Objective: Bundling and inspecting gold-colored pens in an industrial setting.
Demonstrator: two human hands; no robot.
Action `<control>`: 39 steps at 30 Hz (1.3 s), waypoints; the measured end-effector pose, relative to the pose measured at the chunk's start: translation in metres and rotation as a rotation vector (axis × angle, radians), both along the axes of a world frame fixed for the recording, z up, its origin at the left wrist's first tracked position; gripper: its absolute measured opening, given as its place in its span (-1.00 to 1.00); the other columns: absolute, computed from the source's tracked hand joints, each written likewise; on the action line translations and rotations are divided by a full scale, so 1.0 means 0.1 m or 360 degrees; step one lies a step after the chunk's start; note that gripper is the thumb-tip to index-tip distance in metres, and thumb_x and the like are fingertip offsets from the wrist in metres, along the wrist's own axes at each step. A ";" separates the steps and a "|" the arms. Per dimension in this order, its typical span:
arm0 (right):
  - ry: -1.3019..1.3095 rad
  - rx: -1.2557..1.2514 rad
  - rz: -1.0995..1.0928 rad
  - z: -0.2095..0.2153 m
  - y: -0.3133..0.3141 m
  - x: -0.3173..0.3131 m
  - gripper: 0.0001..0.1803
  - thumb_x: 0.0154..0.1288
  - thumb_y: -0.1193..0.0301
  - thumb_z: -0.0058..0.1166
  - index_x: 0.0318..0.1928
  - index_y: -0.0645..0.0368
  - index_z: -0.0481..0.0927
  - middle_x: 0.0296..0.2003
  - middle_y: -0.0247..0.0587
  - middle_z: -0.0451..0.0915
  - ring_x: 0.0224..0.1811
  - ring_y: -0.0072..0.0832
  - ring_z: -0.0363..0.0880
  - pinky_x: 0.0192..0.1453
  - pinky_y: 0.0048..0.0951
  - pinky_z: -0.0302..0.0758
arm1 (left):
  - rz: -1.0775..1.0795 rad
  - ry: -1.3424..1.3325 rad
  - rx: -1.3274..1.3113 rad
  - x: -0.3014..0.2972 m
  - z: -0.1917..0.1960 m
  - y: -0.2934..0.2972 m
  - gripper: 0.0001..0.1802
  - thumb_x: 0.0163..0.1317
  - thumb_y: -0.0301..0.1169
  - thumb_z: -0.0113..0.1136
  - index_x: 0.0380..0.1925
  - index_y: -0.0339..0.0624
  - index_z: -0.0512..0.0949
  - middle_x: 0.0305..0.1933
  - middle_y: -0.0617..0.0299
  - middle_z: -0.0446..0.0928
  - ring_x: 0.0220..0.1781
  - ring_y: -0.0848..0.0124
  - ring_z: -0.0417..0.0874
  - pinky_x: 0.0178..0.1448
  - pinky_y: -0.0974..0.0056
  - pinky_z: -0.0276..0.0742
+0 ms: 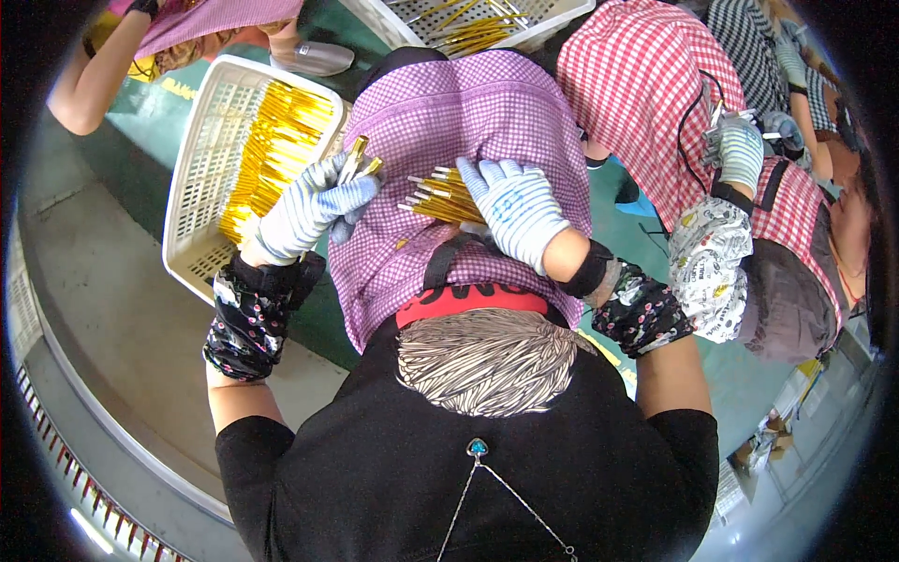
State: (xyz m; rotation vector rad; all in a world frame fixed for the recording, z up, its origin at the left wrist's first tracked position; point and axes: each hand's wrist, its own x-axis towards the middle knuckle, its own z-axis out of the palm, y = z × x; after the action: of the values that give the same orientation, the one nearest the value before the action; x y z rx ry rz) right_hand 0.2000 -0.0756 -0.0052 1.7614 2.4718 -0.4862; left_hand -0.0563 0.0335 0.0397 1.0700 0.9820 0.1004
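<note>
My left hand, in a striped work glove, is closed around a few slim metal pieces with gold and silver ends. Over my lap, my right hand, gloved the same way, holds a bunch of thin gold rods with whitish tips pointing left. Its fingers lie fairly straight along the upper side of the bunch; the palm and the rods' far ends are hidden. Under both hands spreads a purple checked apron.
Left of my lap stands a white plastic basket filled with shiny gold rods. Another white crate with similar rods is ahead. A co-worker in a red checked apron sits close on the right; another person's arm is at upper left.
</note>
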 end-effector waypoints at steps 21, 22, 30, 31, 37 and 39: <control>0.1856 -0.0042 -0.0446 -0.55 0.10 0.55 -0.24 0.10 0.52 0.18 0.33 0.20 0.18 -0.03 -0.19 0.59 -0.06 -0.41 0.60 0.05 -0.38 0.52 | -0.0646 0.0073 0.0000 1.39 0.13 1.00 -0.65 0.23 -0.21 0.22 -0.12 -0.20 0.45 -0.39 0.24 0.55 -0.44 0.45 0.63 -0.48 0.44 0.54; 0.2344 -0.0521 -0.0766 -0.56 0.10 0.59 -0.20 0.03 0.63 0.23 0.32 0.19 0.21 0.04 -0.33 0.51 0.06 -0.58 0.49 0.17 -0.49 0.43 | -0.0719 0.0090 0.0011 1.52 0.08 1.15 -0.64 0.24 -0.19 0.21 -0.11 -0.20 0.45 -0.37 0.23 0.55 -0.41 0.45 0.63 -0.46 0.42 0.56; 0.3061 -0.0369 -0.1141 -0.37 0.03 0.86 -0.23 0.10 0.70 0.21 0.33 0.11 0.25 0.06 -0.46 0.44 0.13 -0.60 0.41 0.18 -0.53 0.40 | 0.0453 -0.0787 0.0240 2.95 0.47 1.95 -0.56 0.31 -0.08 0.15 0.03 -0.15 0.46 -0.01 0.22 0.52 0.02 0.42 0.53 0.10 0.28 0.43; 0.3127 -0.0215 -0.1170 -0.34 0.02 0.87 -0.28 0.10 0.70 0.21 0.29 0.11 0.29 0.01 -0.48 0.44 0.09 -0.61 0.42 0.16 -0.54 0.40 | 0.0673 -0.0594 0.0373 3.01 0.47 1.96 -0.54 0.32 -0.09 0.14 0.08 -0.15 0.45 0.04 0.23 0.50 0.11 0.41 0.48 0.16 0.28 0.39; 0.3109 -0.0320 -0.1220 -0.19 0.10 1.07 -0.45 0.16 0.38 0.29 0.13 0.11 0.37 -0.16 -0.50 0.39 -0.12 -0.65 0.38 0.02 -0.56 0.38 | -0.0194 -0.0843 0.0618 2.43 -0.11 1.30 -0.42 0.48 -0.11 -0.12 0.29 -0.33 0.29 0.31 0.05 0.36 0.33 0.26 0.37 0.43 0.27 0.22; 0.3273 -0.0658 -0.1156 -0.06 0.25 0.95 -0.42 0.14 0.32 0.29 0.16 0.10 0.37 -0.21 -0.45 0.48 -0.18 -0.59 0.48 -0.02 -0.54 0.43 | -0.0157 -0.0849 0.0238 2.19 -0.02 1.22 -0.29 0.46 0.06 -0.22 0.31 -0.37 0.24 0.37 0.00 0.29 0.38 0.24 0.31 0.48 0.17 0.15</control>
State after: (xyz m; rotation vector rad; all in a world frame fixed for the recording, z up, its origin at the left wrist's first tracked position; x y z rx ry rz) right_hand 0.2954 -0.0505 -0.0110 1.9634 1.0626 -3.8322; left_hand 0.1622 0.1557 0.0378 1.1460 0.4447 0.3633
